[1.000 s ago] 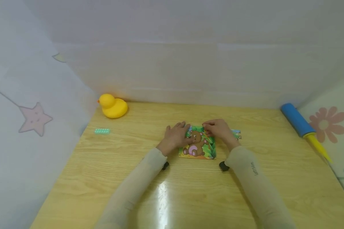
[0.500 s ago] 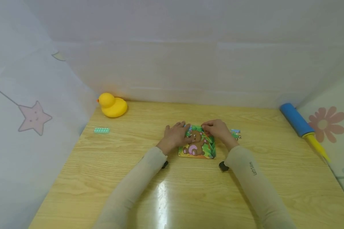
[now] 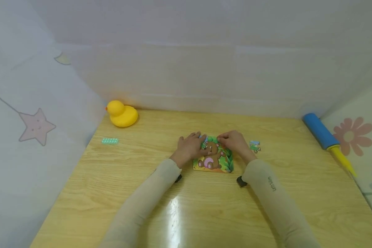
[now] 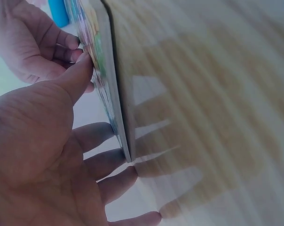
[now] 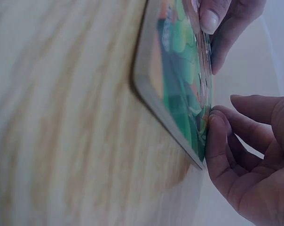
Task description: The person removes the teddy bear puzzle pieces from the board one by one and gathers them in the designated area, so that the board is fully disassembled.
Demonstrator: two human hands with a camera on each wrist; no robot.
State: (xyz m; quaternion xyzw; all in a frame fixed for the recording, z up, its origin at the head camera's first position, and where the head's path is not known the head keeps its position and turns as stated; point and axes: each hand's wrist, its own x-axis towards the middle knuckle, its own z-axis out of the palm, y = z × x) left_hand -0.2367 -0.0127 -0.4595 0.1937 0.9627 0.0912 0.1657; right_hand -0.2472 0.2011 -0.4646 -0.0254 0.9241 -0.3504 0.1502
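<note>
The left hand [image 3: 190,147] lies flat on the left edge of the bear puzzle [image 3: 214,156], its fingers straight and spread on the table [image 3: 204,206] beside the board and its thumb pressing down on the picture; the grip is released, holding nothing. In the left wrist view that thumb [image 4: 78,75] rests on the printed face of the puzzle [image 4: 106,80] while the fingertips [image 4: 111,162] touch the board's edge. The right hand [image 3: 235,144] sits at the puzzle's upper right corner with its fingers curled over the board. In the right wrist view its fingertips [image 5: 217,136] press against the puzzle's [image 5: 179,84] edge, and the left thumb [image 5: 210,19] presses the picture from the other side. Whether the right hand pinches a loose piece or only presses on the board I cannot tell.

The puzzle lies flat on the table near its middle, between the two hands, showing a brown bear on a green leafy ground. A loose puzzle piece [image 3: 255,146] lies just beside the right hand, to its right. A black wrist camera mount [image 3: 241,181] shows under the right sleeve.

Farther off, a yellow rubber duck [image 3: 122,114] stands at the table's far left corner, a small green strip [image 3: 110,141] lies near it, and a blue and yellow pump [image 3: 327,137] rests along the right edge.
</note>
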